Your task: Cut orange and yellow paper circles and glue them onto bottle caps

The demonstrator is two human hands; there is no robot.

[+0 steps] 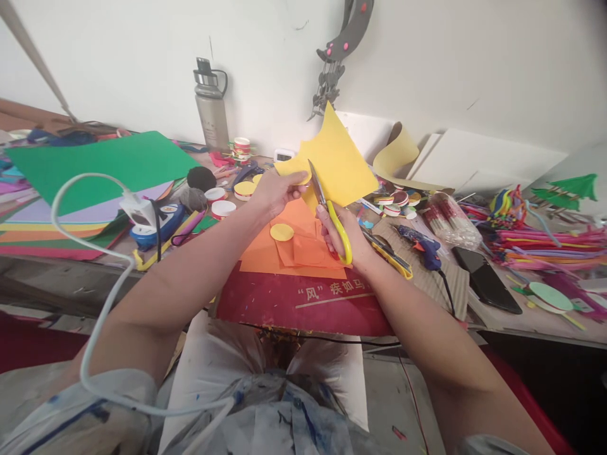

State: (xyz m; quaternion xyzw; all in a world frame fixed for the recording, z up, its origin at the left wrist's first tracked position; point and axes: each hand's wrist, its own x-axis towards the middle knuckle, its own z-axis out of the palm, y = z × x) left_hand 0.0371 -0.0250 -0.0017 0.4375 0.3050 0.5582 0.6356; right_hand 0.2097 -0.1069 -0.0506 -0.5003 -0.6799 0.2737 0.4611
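- While the scissors (334, 218) are at the yellow sheet (348, 161), a clean curve would probably come from short snips, turning the paper into the blades rather than swinging the wrist.
- It seems wise to hold the paper taut just beside the cut, with the thumb off the blade line.
- Left hand (279, 193): thumb and fingers pinched together on the sheet's left part, near the blades.
- Right hand (340, 229): curled around the yellow handles; how far the blades are parted, I cannot tell.
- The sheet is held up, clear of the orange paper (315, 253) and red board (265, 303); a yellow disc (282, 232) lies on the orange paper.
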